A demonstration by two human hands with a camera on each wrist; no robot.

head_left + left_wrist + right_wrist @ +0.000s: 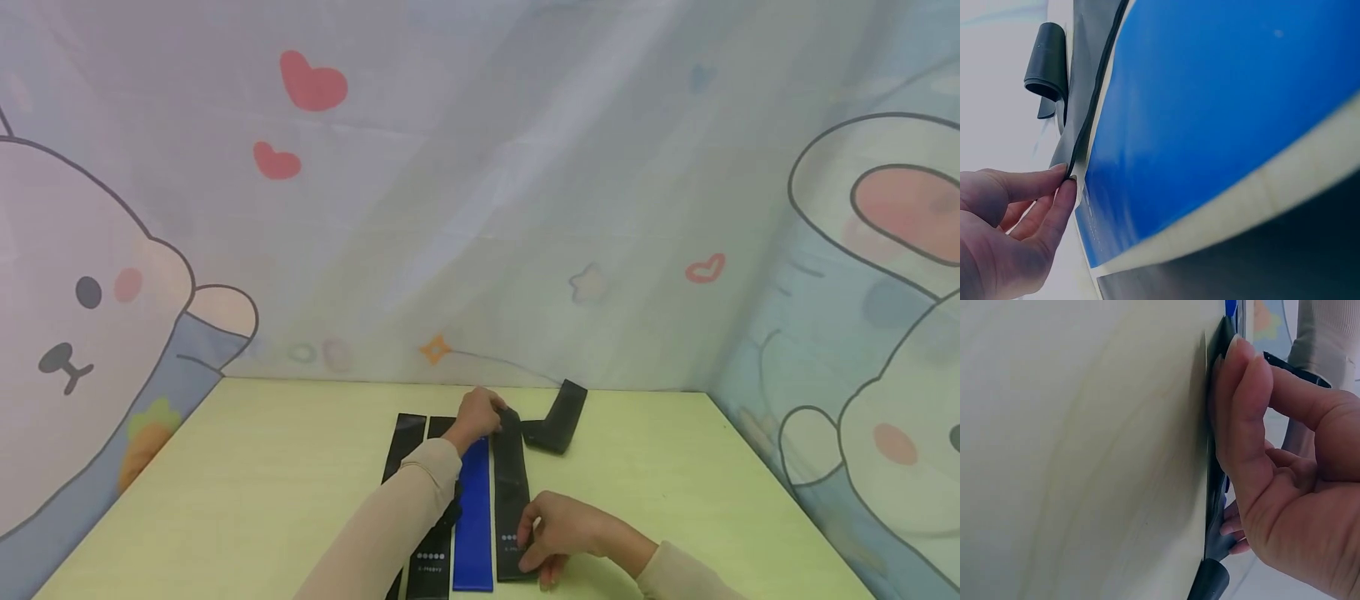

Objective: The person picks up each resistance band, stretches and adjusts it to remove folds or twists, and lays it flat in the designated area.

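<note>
Flat resistance bands lie side by side, pointing away from me. My left hand (477,415) reaches across to the far end of the rightmost black resistance band (512,483). In the left wrist view, the thumb and fingers (1054,215) of that hand pinch the band's end, raising its edge. At the near end, my right hand (566,533) holds the same band by its right edge, fingers bent. Left of it lies a blue resistance band (474,517), partly covered by my left forearm. More black bands (431,560) lie further left, one printed with dots and "X-Heavy".
A bent black strip (558,429) lies at the back, just right of the bands; its end looks curled in the left wrist view. The pale yellow table (225,483) meets a cartoon-printed cloth backdrop (480,208) at its far edge.
</note>
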